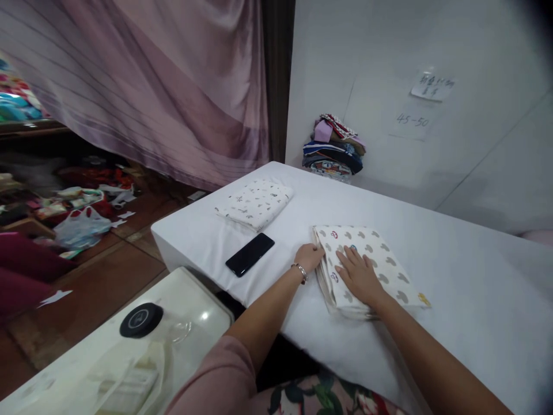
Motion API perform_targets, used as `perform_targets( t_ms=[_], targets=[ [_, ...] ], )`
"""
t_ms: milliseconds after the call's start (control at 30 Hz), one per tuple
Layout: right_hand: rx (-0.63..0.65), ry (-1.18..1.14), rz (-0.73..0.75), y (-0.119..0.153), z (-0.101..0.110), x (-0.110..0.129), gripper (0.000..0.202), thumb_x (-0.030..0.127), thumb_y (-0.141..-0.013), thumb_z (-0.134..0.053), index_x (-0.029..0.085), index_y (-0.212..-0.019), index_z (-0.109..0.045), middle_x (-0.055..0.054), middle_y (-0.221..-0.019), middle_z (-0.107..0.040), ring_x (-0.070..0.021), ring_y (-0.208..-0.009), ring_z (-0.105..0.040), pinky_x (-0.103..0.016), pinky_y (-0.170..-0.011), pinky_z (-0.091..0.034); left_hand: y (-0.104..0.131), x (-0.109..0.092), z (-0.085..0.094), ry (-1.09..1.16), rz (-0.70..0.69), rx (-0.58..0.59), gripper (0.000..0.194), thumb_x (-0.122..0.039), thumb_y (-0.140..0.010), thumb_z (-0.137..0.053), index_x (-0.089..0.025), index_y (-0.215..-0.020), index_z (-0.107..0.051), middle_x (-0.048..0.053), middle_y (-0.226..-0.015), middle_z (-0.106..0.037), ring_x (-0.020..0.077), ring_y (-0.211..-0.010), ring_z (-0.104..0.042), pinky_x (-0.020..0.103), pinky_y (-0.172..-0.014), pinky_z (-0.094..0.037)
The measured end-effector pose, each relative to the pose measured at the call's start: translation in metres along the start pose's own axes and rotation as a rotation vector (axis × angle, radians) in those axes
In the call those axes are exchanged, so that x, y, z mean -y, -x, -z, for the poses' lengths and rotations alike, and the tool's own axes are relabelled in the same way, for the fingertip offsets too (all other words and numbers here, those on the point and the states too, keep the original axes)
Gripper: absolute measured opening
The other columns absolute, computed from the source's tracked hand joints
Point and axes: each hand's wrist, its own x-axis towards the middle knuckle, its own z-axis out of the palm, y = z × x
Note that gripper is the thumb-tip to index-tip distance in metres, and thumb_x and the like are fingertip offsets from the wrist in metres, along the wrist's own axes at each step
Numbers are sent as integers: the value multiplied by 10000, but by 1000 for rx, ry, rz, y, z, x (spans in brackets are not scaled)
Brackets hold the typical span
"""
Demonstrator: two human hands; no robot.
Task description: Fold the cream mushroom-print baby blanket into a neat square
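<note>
A folded white cloth (384,259) printed with grey mushroom-like shapes and a few red outlines lies on the white-covered table (466,271). My right hand (358,274) rests flat on top of it, fingers spread. At the cloth's left edge is my left hand (309,257), a bracelet on its wrist; its fingers are curled around the layered edge, the fingertips partly hidden. To the left of that hand lies a black phone (249,255). Beyond the phone sits a second folded white cloth (258,203) with small dark prints.
A pile of folded fabrics (332,151) stands past the table's far edge, against the white wall. At lower left is a pale cabinet top (194,294) with a round black object (141,320). A pink curtain (207,86) hangs behind; bags (82,227) lie on the floor.
</note>
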Motion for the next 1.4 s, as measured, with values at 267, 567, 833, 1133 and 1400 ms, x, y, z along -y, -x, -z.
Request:
perform_targets(
  t_ms=[267, 567, 833, 1133, 1400],
  targets=[
    [15, -30, -15, 0, 2, 2, 515, 450, -918, -233, 241, -1367, -377, -73, -1466, -281, -264, -1350, -212, -516, -1055, -202, -25, -10, -2, -13, 39, -25, 273, -337, -747, -488, -173, -539, -558, 51, -584, -591, 169, -578, -539, 254, -539, -334],
    [40, -38, -34, -2, 6, 5, 513, 445, -919, -246, 241, -1371, -373, -70, -1471, -269, -264, -1355, -196, -504, -1063, -181, -8, -18, 0, 124, -145, -316, 216, -331, -833, -471, -176, -928, -588, 53, -908, -638, 159, -797, -579, 272, -736, -428],
    [143, -190, -70, -5, 14, 5, 536, 453, -895, -318, 234, -1383, -359, -68, -1489, -206, -263, -1370, -137, -510, -1080, -113, -5, -11, -13, -156, -640, -203, 123, -175, -763, -596, -207, -873, -639, 29, -1014, -630, 181, -1024, -526, 354, -948, -393],
    [-9, -184, -173, -42, 32, -48, 544, 469, -882, -347, 238, -1374, -370, -84, -1482, -237, -266, -1368, -140, -513, -1070, -144, -10, 0, -18, -149, -648, -213, 175, -159, -767, -585, -191, -923, -657, 42, -1065, -622, 188, -1057, -516, 372, -974, -411],
    [52, -76, -244, -43, 5, -68, 536, 446, -902, -275, 225, -1387, -333, -93, -1485, -227, -262, -1367, -140, -543, -1044, -186, -11, 2, -20, -155, -636, -211, 181, -159, -764, -585, -195, -927, -655, 39, -1080, -617, 193, -1073, -511, 387, -1002, -398]
  ],
)
